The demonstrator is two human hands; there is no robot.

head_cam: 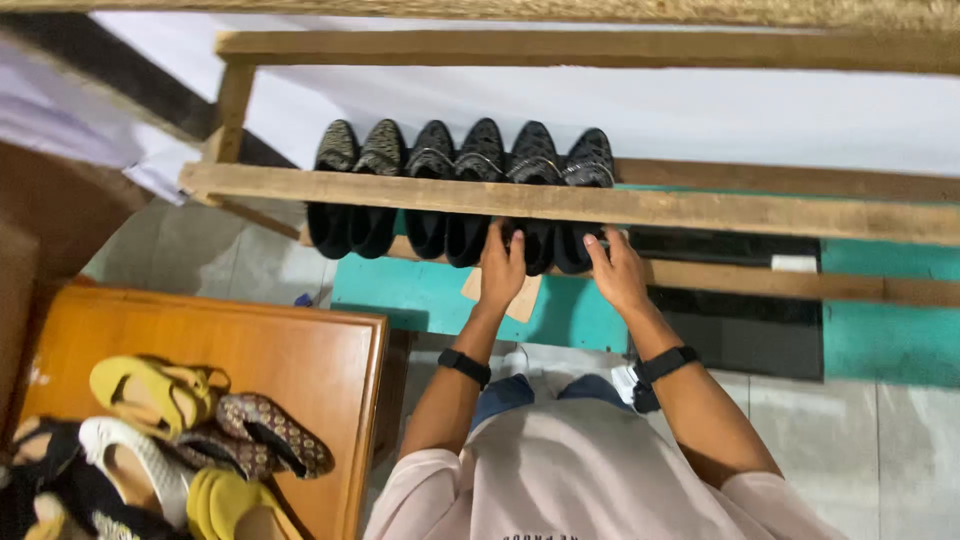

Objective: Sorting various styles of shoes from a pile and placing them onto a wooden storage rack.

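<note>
Pretty even indoor light, brightest on the white wall (600,110) up top, which looks a bit washed out. Soft shadows sit under the wooden rack (560,205), where the black shoes (480,150) lose detail. Centre's sharp, edges slightly soft and stretched.

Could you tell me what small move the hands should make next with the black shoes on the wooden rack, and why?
Probably nudge the last pair inward. The left hand and right hand rest on the heels of the two rightmost black shoes, which seem to sit slightly lower than the four beside them on the wooden rack.
</note>
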